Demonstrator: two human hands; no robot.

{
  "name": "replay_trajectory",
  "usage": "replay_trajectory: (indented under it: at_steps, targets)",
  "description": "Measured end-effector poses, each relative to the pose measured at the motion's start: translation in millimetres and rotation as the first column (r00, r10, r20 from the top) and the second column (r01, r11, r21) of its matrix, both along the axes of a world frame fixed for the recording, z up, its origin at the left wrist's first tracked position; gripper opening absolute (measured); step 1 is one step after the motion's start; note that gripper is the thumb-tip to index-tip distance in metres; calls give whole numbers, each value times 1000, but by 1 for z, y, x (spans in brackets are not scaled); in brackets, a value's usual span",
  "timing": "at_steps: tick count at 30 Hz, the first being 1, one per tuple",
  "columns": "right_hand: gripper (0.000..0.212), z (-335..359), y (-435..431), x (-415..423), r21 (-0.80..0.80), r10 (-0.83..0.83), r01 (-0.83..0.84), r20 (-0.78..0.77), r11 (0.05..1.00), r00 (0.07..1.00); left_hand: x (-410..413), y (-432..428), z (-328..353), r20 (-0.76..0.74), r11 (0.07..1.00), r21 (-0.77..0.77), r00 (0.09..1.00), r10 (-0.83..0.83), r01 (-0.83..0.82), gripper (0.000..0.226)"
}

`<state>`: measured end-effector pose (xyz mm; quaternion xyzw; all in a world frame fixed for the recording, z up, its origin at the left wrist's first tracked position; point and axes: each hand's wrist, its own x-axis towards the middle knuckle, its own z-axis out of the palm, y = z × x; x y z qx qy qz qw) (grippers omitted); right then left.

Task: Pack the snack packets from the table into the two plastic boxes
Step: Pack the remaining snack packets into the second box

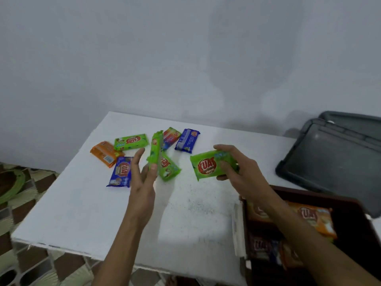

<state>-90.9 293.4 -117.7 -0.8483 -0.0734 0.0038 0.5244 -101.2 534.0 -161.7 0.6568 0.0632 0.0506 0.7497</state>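
My left hand pinches a green snack packet that stands on edge above the table. My right hand grips another green packet, held flat and face up. On the white table lie several loose packets: an orange one, a green one, a blue one, a green one just behind my left hand, a red one and a blue one. A dark plastic box at the lower right holds several packets, an orange one on top.
Two dark grey lids lie overlapping at the right end of the table. A plain white wall stands behind. To the left, below the table edge, is a patterned floor with a green ring-shaped object.
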Motion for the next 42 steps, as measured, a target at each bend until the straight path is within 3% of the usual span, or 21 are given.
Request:
replay_trajectory:
  at_steps: [2,7,13,16,22,26,29,31,33,36,38,40,42]
  targets:
    - [35,7,-22,-23,44,-32,32,9,999,999,-14,-24,11,51,993,-45,993,-111,113,59]
    - [34,20,-74,-73,26,-123,121,81,992,989,-40,-84,35,216,966,82,942,-257,245,100]
    - [19,32,-125,-129,186,-168,167,-8,968,986,-56,-117,34,254,932,233,908,-334,277,70]
    - [16,25,-144,-150,191,-160,177,-102,966,982,-63,-129,30,214,919,254,910,-356,300,63]
    - [28,0,-154,-176,198,-38,109,-334,974,942,-77,-148,10,84,905,245,922,-377,347,57]
    - [29,-27,-150,-168,172,127,-56,-435,984,891,-82,-152,4,69,912,272,939,-336,306,55]
    - [26,-47,-144,-150,153,127,-52,-536,987,834,-83,-153,5,62,914,279,944,-324,296,55]
    - [26,-58,-140,-139,-110,72,-148,-510,983,857,-83,-153,5,52,911,294,947,-317,289,56]
    - [26,-65,-137,-134,-441,36,-250,-439,862,898,-83,-153,6,41,907,306,948,-316,289,57]
    - [28,-71,-133,-135,-642,53,-261,-325,721,944,-84,-155,9,39,901,316,945,-326,297,57]
    - [18,-64,-132,-138,-686,52,-188,-213,703,976,-85,-156,9,39,900,310,942,-334,306,57]
    - [7,-52,-133,-141,-628,7,-9,-5,778,1000,-88,-157,13,46,904,285,937,-346,320,55]
    - [3,-34,-130,-143,-303,-148,163,74,939,986,-91,-162,18,54,910,233,930,-364,343,53]
